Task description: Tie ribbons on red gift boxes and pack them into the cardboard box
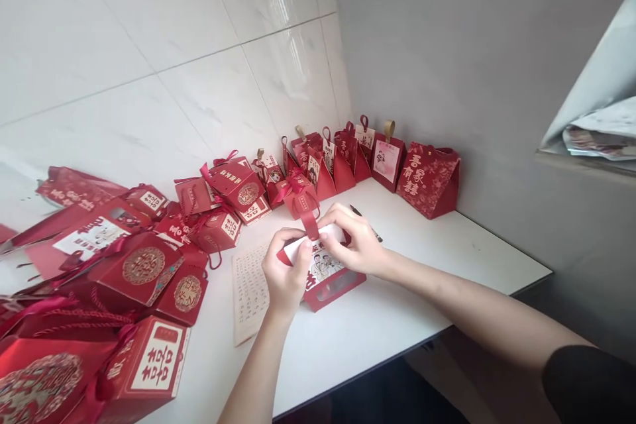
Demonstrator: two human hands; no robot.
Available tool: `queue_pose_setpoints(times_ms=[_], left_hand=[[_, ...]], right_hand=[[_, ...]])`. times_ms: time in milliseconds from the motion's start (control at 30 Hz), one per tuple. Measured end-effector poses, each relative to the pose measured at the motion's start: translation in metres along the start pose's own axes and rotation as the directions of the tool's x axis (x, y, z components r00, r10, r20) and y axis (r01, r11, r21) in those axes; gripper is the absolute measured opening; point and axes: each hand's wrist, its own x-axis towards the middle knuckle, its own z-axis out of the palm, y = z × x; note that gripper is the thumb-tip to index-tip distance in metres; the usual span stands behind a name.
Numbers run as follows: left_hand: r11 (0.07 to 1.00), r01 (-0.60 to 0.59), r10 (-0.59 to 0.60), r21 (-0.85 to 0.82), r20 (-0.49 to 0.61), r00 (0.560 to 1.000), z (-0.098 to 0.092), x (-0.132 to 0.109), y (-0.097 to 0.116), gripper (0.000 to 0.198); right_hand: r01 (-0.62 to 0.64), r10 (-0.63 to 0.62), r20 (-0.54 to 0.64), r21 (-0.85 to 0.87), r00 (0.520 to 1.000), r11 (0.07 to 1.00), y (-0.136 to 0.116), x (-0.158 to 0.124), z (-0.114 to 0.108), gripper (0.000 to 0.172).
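Observation:
Both my hands hold one red and white gift box above the front part of the table. Its front carries a drawing of figures, red lettering and a clear window low down. A red ribbon loop stands up from its top. My left hand is closed round the box's left upper side, thumb on the front. My right hand pinches the top edge near the ribbon, its fingertips partly hidden behind the box. Under and left of the box lies a sheet of handwritten paper.
Red gift boxes crowd the table's left side. Several tent-shaped boxes line the back by the tiled wall, and a larger one stands at the right. A dark pen lies behind my right hand. The white table ends at a dark front edge.

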Motion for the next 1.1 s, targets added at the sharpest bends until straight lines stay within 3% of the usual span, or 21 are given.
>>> queue_pose_setpoints(times_ms=[233, 467, 1100], left_hand=[[0.996, -0.029, 0.031, 0.079, -0.021, 0.999, -0.0008, 0.0025, 0.0025, 0.007], [0.998, -0.025, 0.023, 0.050, 0.039, 0.999, -0.0013, 0.0014, 0.0017, 0.010], [1.000, 0.024, -0.024, 0.009, 0.038, 0.999, -0.0002, 0.0001, -0.0001, 0.008]], right_hand=[[-0.007, 0.007, 0.001, -0.005, 1.000, 1.000, 0.0016, -0.0019, -0.0013, 0.006], [0.001, -0.001, -0.010, -0.012, 1.000, 1.000, 0.0021, -0.0018, -0.0006, 0.005], [-0.024, 0.024, 0.006, 0.004, 1.000, 1.000, 0.0008, -0.0026, -0.0005, 0.007]])
